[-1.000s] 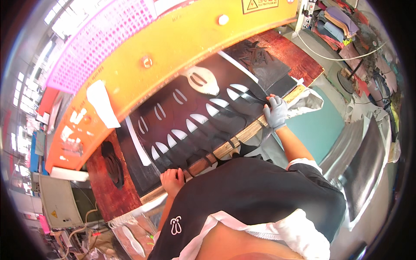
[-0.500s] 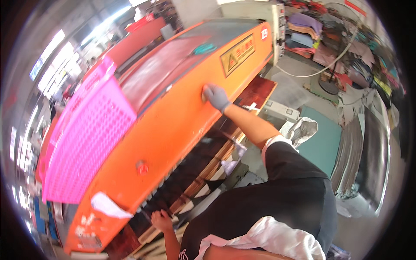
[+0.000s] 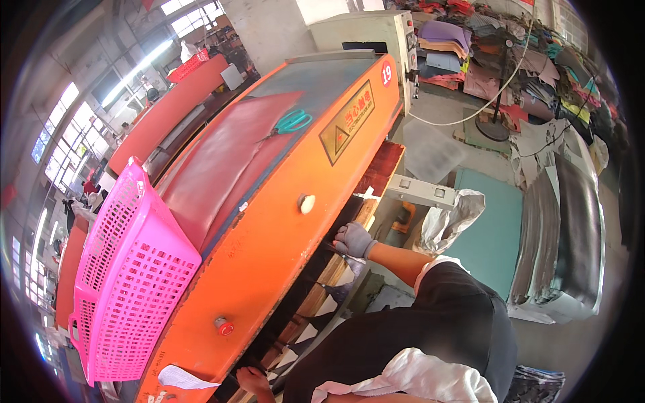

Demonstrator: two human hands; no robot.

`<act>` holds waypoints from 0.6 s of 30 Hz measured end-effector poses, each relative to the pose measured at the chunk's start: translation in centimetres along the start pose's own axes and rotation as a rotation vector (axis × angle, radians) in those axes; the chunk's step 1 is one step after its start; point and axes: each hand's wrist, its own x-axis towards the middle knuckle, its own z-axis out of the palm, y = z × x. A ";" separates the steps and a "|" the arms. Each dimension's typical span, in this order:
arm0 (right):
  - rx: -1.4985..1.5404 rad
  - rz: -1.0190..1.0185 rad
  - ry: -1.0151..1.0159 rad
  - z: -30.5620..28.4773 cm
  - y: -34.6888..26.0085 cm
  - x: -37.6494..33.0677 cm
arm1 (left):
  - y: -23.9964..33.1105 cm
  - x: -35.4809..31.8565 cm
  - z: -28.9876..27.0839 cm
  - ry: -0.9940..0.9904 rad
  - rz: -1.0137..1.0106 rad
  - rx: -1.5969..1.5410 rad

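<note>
A large orange press-like machine (image 3: pixel 269 248) runs diagonally in front of me. My right hand (image 3: pixel 355 240), in a grey glove that leaves the fingertips bare, is closed at the dark gap under the orange panel, at the edge of a wooden board (image 3: pixel 329 275). What its fingers hold is hard to make out. Lower down, my bare left hand (image 3: pixel 252 381) has its fingers curled at the same gap; its grip is partly hidden. A pale round button (image 3: pixel 307 204) and a red button (image 3: pixel 224 326) sit on the orange panel. Dark and white pieces (image 3: pixel 308 334) lie along the board.
A pink perforated basket (image 3: pixel 144 295) stands against the machine's left side. Dark red sheets (image 3: pixel 215 168) and teal-handled scissors (image 3: pixel 293 121) lie on top. To the right are a crumpled bag (image 3: pixel 451 220), stacked grey sheets (image 3: pixel 537 235), a fan stand (image 3: pixel 494 127) and heaped material (image 3: pixel 524 74).
My right hand has left the pale button on the orange panel and moved down to the gap beneath it. My left hand stays by the gap. The view has shifted.
</note>
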 end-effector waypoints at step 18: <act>-0.176 0.080 -0.169 -2.5 -0.3 -3.3 | 1.9 -2.1 -3.8 0.033 -0.015 -0.080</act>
